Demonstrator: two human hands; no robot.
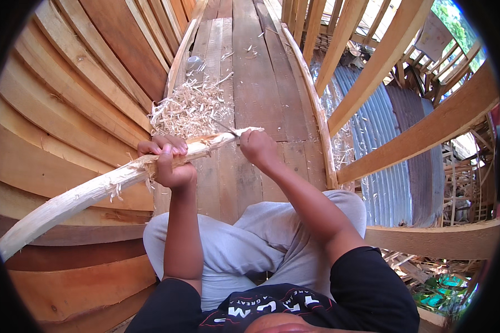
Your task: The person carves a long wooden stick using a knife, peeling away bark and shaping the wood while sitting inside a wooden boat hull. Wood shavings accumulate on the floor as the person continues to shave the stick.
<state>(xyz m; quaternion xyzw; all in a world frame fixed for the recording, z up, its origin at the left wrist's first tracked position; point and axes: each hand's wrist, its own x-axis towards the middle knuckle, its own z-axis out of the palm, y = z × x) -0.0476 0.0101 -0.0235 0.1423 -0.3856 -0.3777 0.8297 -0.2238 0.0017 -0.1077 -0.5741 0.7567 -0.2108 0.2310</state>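
Note:
A long, pale, peeled wooden pole (89, 188) slants across in front of me, from the lower left up to the middle. My left hand (171, 162) is closed around it, beside some loose, frayed fibres. Near the pole's far right end, my right hand (259, 149) is closed on a knife whose thin dark blade (225, 127) points up and left, lying against or just over the wood. The knife's handle is hidden inside my fist. Curled wood shavings (190, 108) are heaped on the floor just beyond the pole.
I sit cross-legged on a plank floor (255, 83). A small greyish cup-like container (194, 63) stands behind the shavings. A board wall (66, 111) runs close on the left. Wooden railing posts (416, 145) rise on the right, with corrugated metal sheets (372, 144) below them.

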